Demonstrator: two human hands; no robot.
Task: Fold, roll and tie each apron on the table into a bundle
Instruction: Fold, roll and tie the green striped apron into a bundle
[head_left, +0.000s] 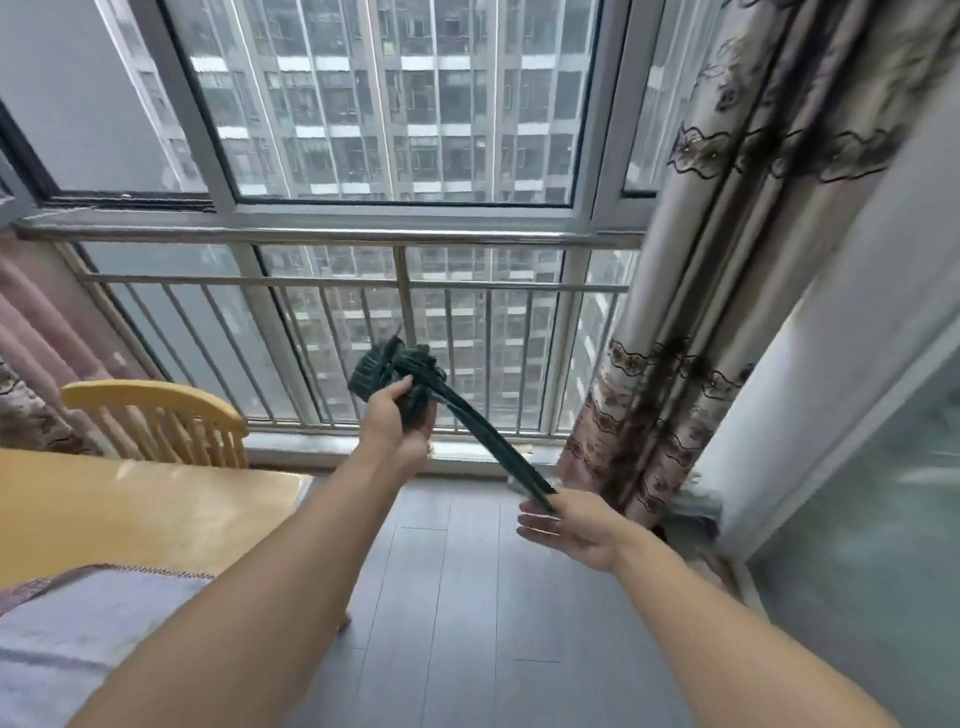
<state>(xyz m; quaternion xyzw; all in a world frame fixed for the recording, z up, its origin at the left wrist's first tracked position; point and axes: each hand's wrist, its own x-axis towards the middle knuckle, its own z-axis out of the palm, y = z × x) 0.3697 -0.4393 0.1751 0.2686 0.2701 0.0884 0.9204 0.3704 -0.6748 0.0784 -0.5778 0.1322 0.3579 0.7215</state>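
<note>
A dark green rolled apron bundle (387, 366) is held up in the air in front of the window railing, well off the table. My left hand (397, 423) grips the bundle from below. Dark straps (488, 447) run taut from the bundle down to the right. My right hand (566, 525) pinches the strap ends between thumb and palm, its other fingers spread. Both forearms reach forward from the bottom of the view.
A yellow wooden table (130, 509) stands at the left with a grey and purple cloth (83, 623) on its near corner. A wooden chair (166, 415) stands behind it. A metal railing (337, 283), patterned curtains (701, 312) and grey floor (467, 597) surround me.
</note>
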